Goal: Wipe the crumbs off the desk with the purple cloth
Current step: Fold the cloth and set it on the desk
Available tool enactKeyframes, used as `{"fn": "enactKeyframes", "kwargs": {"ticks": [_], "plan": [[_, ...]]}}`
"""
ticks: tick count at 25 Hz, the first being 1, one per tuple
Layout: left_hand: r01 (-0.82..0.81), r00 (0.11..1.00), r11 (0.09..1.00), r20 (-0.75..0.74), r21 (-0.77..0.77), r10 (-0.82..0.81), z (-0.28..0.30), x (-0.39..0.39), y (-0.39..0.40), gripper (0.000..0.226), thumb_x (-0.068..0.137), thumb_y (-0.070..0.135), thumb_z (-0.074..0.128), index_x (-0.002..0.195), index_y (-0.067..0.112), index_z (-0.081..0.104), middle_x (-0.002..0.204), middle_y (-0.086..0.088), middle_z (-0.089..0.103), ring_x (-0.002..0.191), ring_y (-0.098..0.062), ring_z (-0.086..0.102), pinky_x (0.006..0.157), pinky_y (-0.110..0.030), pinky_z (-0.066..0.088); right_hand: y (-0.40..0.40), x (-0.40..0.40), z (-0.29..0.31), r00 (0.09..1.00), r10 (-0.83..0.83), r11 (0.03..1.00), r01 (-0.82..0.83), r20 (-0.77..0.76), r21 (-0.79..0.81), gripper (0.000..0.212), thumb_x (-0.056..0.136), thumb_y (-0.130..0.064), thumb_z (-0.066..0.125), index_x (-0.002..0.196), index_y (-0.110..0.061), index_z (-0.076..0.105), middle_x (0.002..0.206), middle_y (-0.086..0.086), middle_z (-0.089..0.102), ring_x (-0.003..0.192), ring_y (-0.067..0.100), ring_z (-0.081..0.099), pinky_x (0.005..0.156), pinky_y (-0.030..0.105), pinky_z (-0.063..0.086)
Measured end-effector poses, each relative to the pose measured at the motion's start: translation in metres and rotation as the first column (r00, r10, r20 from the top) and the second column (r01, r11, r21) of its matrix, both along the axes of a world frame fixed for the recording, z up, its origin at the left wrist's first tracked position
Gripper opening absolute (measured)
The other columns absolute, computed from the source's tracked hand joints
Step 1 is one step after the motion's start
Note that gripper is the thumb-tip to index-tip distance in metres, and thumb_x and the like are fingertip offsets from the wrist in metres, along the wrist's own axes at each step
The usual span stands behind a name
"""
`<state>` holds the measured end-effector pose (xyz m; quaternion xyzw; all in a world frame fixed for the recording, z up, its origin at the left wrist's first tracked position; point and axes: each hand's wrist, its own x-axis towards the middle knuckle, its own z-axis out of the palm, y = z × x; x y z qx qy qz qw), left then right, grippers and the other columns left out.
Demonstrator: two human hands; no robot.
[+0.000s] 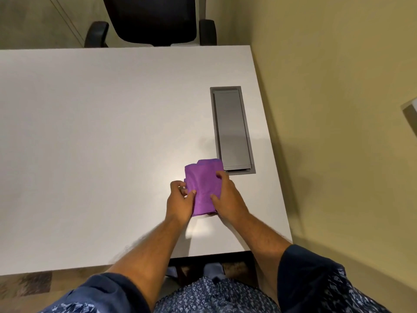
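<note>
Cloth: 1 purple cloth (204,185), folded, on the desk (90,132) near its right end.
Hands: 2; left hand (179,201) pinches the cloth's left edge, right hand (228,196) grips its right side.
Hatch: 1 grey cable hatch (232,129), just beside the cloth.
Chair: 1 black chair (151,19) beyond the desk.
Crumbs: cannot tell.

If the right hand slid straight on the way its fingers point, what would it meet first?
Probably the grey cable hatch set in the desk: the right hand, gripping the purple cloth, points at its near end. Depth is unclear.
</note>
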<state>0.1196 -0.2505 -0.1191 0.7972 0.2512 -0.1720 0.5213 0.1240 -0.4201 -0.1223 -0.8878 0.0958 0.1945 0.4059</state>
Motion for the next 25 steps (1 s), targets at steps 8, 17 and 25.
{"fn": "enactKeyframes", "kwargs": {"ticks": [8,17,25], "plan": [[0.51,0.837,0.789,0.014,0.343,-0.548,0.0,0.014,0.011,0.084,0.085,0.022,0.076,0.16,0.022,0.037,0.166,-0.008,0.035,0.145,-0.027,0.043,0.113,-0.04,0.046,-0.007,0.0,-0.016,0.942,0.329,0.867,-0.329,-0.065,-0.374,0.085,0.102,-0.049,0.06,0.168,-0.029,0.011,0.166,0.008,0.029,0.141,0.031,0.043,0.111,0.046,0.048],[-0.189,0.981,0.93,-0.018,-0.315,0.193,0.012,0.044,-0.009,0.057,0.085,-0.017,0.062,0.114,0.031,0.058,0.112,-0.006,0.073,0.107,-0.032,0.074,0.078,-0.036,0.064,-0.007,0.028,-0.018,0.899,-0.324,0.801,0.426,-0.294,0.421,0.084,0.07,0.021,0.068,0.13,-0.038,0.061,0.139,0.002,0.058,0.118,0.029,0.065,0.092,0.053,0.064],[0.547,0.806,0.829,0.196,0.117,-0.559,0.005,0.031,0.01,0.074,0.087,0.002,0.075,0.149,0.031,0.047,0.135,0.009,0.046,0.115,0.012,0.046,0.102,-0.015,0.041,0.001,0.033,-0.009,0.975,-0.2,0.957,0.214,-0.093,0.194,0.027,0.078,-0.014,0.08,0.104,-0.021,0.076,0.1,0.0,0.072,0.09,0.013,0.069,0.079,0.036,0.062]]}}
